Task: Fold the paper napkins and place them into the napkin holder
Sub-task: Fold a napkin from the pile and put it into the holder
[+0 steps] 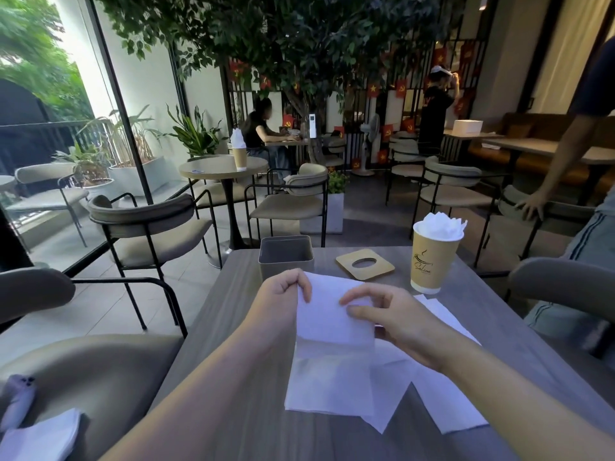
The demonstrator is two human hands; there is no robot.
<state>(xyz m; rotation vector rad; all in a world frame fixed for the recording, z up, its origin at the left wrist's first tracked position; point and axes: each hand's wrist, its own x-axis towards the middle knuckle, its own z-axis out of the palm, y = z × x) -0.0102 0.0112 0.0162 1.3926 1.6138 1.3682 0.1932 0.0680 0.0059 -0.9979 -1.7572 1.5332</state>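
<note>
Between the two hands, a paper napkin [332, 314] is lifted clear of the desk [482, 327], its lower part draping toward the loose napkins [429, 390] beneath. The left hand [283, 294] pinches its upper left edge between thumb and fingers [301, 281]; the right hand [392, 317] nips the right edge, likely to bring corners together for a fold. Just beyond the left fingers stands the square napkin holder [286, 261], open-topped and seemingly empty, placed close for easy loading. Beyond the right fingers, a paper cup [432, 257] holds more napkins.
</note>
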